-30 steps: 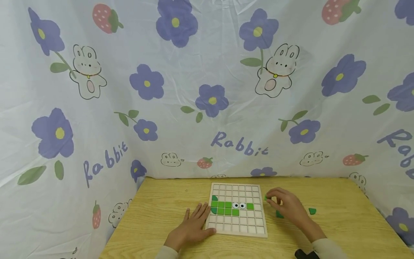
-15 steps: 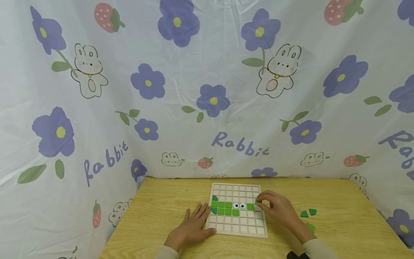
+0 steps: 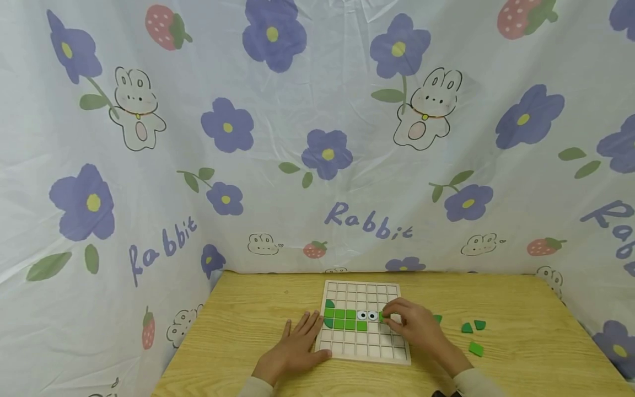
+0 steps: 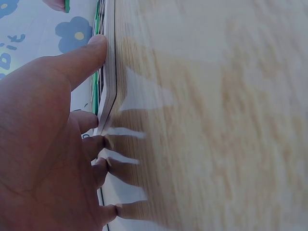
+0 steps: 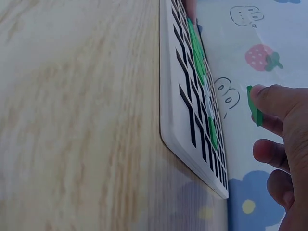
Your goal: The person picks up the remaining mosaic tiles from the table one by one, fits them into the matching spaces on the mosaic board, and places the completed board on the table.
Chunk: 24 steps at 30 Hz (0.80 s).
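Right hand (image 3: 414, 325): thumb and finger pinch green tile (image 5: 255, 107), apart from board (image 3: 350, 349), above it; fingertip grip probably spares neighbouring pieces. Left hand (image 3: 292, 347): fingers spread along board's left edge, thumb at its lower-left corner, likely bracing against sliding. Board at lower centre of head frame; eye tiles (image 3: 367, 315) among green squares (image 3: 350, 314) in middle rows. Loose pieces (image 3: 476, 349) on table (image 3: 243, 309), lower right, presumably kept within reach.

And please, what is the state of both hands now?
Left hand: open, touching the pale wooden grid board.
Right hand: closed, pinching a small, flat green piece.
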{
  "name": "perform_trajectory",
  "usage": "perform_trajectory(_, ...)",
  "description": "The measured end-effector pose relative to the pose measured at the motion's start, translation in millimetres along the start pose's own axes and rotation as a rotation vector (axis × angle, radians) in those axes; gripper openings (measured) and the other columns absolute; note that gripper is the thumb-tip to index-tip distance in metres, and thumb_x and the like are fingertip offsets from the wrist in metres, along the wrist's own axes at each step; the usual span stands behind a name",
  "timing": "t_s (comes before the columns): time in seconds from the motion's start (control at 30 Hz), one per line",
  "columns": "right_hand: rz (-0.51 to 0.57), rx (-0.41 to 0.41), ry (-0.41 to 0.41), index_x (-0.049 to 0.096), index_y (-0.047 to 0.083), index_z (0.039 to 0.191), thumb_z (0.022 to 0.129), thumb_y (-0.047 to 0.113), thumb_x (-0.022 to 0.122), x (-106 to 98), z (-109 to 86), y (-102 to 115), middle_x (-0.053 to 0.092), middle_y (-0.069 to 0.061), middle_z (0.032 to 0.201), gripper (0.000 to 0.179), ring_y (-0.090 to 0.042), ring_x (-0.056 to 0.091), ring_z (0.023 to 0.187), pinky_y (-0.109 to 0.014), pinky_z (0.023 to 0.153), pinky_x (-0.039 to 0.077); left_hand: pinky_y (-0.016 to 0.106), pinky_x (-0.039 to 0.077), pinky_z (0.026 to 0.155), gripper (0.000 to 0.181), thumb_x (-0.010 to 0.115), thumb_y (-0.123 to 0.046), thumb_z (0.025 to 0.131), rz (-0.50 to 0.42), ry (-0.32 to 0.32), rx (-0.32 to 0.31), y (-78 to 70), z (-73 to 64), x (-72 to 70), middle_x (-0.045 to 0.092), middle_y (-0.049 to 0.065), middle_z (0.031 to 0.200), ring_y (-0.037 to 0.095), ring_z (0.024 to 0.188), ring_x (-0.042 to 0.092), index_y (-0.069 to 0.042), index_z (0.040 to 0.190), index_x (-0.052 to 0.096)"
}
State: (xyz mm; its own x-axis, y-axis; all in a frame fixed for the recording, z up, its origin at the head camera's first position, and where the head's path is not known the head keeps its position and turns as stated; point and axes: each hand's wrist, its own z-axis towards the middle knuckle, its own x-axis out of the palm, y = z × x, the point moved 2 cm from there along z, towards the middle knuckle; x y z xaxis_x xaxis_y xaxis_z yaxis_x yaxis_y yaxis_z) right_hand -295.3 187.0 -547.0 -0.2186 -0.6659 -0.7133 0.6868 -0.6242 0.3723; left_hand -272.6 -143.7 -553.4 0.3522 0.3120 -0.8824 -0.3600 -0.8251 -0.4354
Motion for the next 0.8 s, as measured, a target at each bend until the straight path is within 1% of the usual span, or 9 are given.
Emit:
perform_trajectory(0.17, 0.014, 0.001, 0.021, 0.081, 0.017, 0.101, 0.088, 0.011, 0.088, 7.5, -0.6, 1.2, 0.077, 0.004, 0.110, 0.016, 0.010, 0.052, 0.068, -0.016, 0.057, 0.048, 0.075, 0.006, 0.128, 0.092, 0.057, -0.062, 0.104, 0.005, -0.004, 0.002, 0.9, 1.0, 0.4, 0.016, 0.012, 0.180, 0.040, 0.167, 0.012, -0.011, 0.172, 0.021)
perform_trajectory(0.23, 0.014, -0.008, 0.024, 0.081, 0.018, 0.101, 0.088, 0.012, 0.088, 10.9, -1.1, 1.7, 0.077, 0.004, 0.109, 0.016, 0.008, 0.056, 0.071, -0.016, 0.059, 0.049, 0.075, 0.006, 0.128, 0.093, 0.057, -0.063, 0.104, 0.006, -0.004, 0.004, 0.7, 0.5, 0.4, 0.016, 0.012, 0.180, 0.040, 0.167, 0.012, -0.011, 0.172, 0.020)
perform_trajectory(0.37, 0.022, -0.030, 0.019, 0.081, 0.018, 0.100, 0.087, 0.012, 0.089, 17.0, -2.3, 2.3, 0.077, 0.005, 0.108, 0.017, 0.000, 0.067, 0.078, -0.017, 0.062, 0.053, 0.075, 0.006, 0.128, 0.093, 0.056, -0.063, 0.104, 0.003, -0.006, 0.005, 0.1, -0.5, 0.1, 0.015, 0.011, 0.180, 0.040, 0.167, 0.012, -0.012, 0.172, 0.020)
perform_trajectory(0.43, 0.015, -0.040, 0.021, 0.081, 0.019, 0.099, 0.087, 0.013, 0.089, 20.0, -2.7, 2.4, 0.078, 0.005, 0.108, 0.016, -0.001, 0.069, 0.080, -0.017, 0.063, 0.054, 0.075, 0.006, 0.128, 0.093, 0.056, -0.064, 0.104, 0.005, -0.008, 0.006, 0.4, -0.3, 0.2, 0.015, 0.011, 0.180, 0.040, 0.167, 0.012, -0.012, 0.172, 0.020)
perform_trajectory(0.6, -0.024, -0.019, 0.048, 0.080, 0.023, 0.096, 0.088, 0.018, 0.089, 27.9, -3.8, 1.6, 0.077, 0.009, 0.106, 0.013, 0.002, 0.067, 0.078, -0.018, 0.064, 0.053, 0.075, 0.006, 0.128, 0.093, 0.056, -0.064, 0.104, 0.007, -0.005, 0.004, 1.6, 0.8, 1.2, 0.015, 0.011, 0.180, 0.040, 0.167, 0.012, -0.012, 0.172, 0.020)
perform_trajectory(0.8, -0.061, 0.008, 0.084, 0.080, 0.025, 0.096, 0.090, 0.022, 0.087, 34.2, -4.0, 4.4, 0.078, 0.009, 0.109, 0.010, -0.006, 0.074, 0.088, -0.026, 0.071, 0.060, 0.076, 0.006, 0.127, 0.093, 0.057, -0.063, 0.104, 0.002, -0.002, 0.000, 0.8, 0.4, 0.3, 0.016, 0.012, 0.180, 0.040, 0.167, 0.012, -0.011, 0.172, 0.020)
